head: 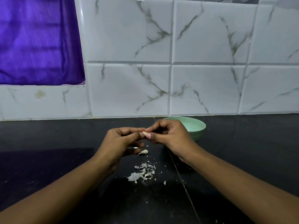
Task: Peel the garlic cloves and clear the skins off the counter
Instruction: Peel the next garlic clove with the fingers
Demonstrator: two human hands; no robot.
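A small pale garlic clove (144,133) is held above the black counter between both hands. My left hand (123,141) pinches it with thumb and forefinger from the left, and my right hand (168,135) pinches it from the right. Most of the clove is hidden by the fingertips. Below my left hand another clove with its skin (143,152) lies on the counter, beside a small white bit (135,147). Nearer to me lies a pile of papery white skins (143,173) with loose flakes scattered around it.
A pale green bowl (196,126) stands on the dark counter (242,151) behind my right hand, close to the marble-patterned tile wall (161,86). A purple cloth (38,41) hangs at the upper left. A seam in the counter runs diagonally under my right wrist.
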